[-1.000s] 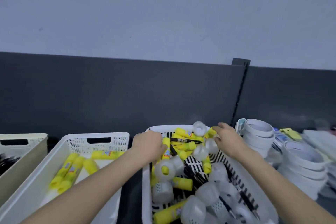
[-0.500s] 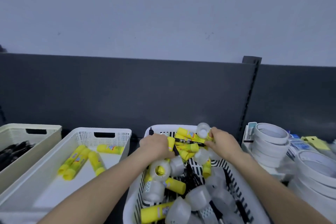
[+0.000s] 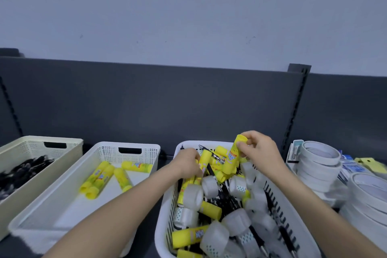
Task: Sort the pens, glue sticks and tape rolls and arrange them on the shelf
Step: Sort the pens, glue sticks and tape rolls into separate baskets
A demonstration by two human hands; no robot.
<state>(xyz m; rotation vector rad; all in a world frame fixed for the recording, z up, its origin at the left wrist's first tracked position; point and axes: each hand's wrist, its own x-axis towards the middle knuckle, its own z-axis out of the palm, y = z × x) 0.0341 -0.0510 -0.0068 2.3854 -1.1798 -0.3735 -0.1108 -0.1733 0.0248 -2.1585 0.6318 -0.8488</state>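
My right hand (image 3: pixel 260 150) pinches a glue stick (image 3: pixel 232 158) near upright; its bin (image 3: pixel 100 151) lies left, past my left hand (image 3: pixel 186 163) gripping a second stick (image 3: pixel 204 160).

right hand (image 3: pixel 261 151) gripping glue stick (image 3: pixel 232 157), white basket (image 3: pixel 217 143)

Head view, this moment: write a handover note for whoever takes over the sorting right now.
Left hand grips a first glue stick low in the mixed basket. Right hand holds a second glue stick above the pile, tilted.
Done: four sorted glue sticks lie in the white basket; black pens lie in the beige basket.
Left: many loose glue sticks, clear tape rolls and unsorted pens are in the mixed basket. Both held sticks probably go to the white basket next.
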